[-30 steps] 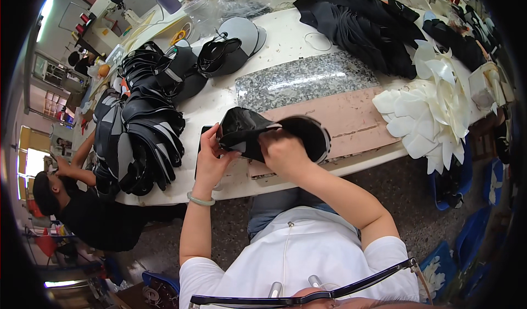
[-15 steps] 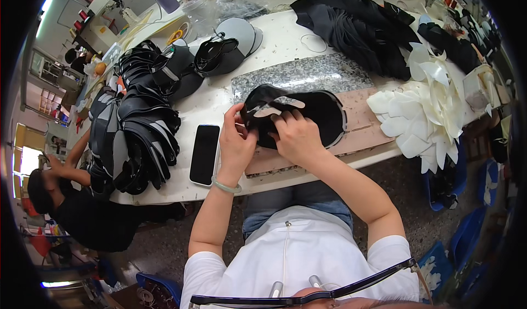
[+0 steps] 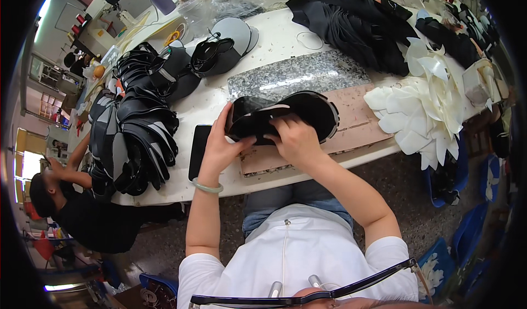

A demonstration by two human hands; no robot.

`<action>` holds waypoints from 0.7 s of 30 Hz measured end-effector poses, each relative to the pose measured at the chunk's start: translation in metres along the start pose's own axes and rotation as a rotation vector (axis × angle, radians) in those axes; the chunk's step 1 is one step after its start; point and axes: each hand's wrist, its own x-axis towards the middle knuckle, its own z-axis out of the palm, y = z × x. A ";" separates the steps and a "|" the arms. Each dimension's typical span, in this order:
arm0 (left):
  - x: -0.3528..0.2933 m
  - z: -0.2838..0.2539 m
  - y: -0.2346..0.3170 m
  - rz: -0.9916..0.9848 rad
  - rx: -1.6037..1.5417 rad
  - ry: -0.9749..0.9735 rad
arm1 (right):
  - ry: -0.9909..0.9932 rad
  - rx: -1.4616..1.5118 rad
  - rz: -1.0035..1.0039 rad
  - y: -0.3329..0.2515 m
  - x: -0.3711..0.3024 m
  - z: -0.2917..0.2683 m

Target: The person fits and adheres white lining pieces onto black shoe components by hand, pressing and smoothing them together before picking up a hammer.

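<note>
Over the work board, a black shoe upper (image 3: 314,107) is held raised and bowed, its notched right end curling up. My left hand (image 3: 220,144) grips its left end, thumb along the near edge and fingers behind it. My right hand (image 3: 296,140) pinches the near middle edge with bent fingers; a pale patch shows just above those fingertips. Beneath lies a pinkish-brown board (image 3: 359,111), with a speckled grey stone slab (image 3: 296,74) behind it. Close to my left wrist is a dark phone (image 3: 198,147), partly covered by that hand.
Stacked black and grey uppers (image 3: 140,122) fill the table's left side. Black cut pieces (image 3: 351,26) lie at the back, and a pile of white curved pieces (image 3: 420,108) sits at right. Blue bins (image 3: 466,232) stand on the floor. A co-worker (image 3: 99,215) sits at left.
The upper has turned and folded up, so less of its inside shows. My left hand has moved left and its fingers have opened out along the upper's end; the right keeps its pinch.
</note>
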 end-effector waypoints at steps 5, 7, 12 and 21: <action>0.000 -0.006 -0.003 -0.237 -0.210 -0.022 | -0.019 0.032 -0.003 0.001 -0.020 0.000; 0.000 -0.001 0.001 -0.301 -0.132 0.091 | -0.061 -0.002 -0.056 0.004 -0.024 -0.003; -0.003 -0.007 -0.021 -0.183 -0.020 0.124 | -0.166 0.033 -0.173 0.010 -0.033 -0.019; 0.003 -0.001 -0.007 -0.138 -0.010 0.167 | -0.201 0.154 -0.126 0.013 -0.038 -0.033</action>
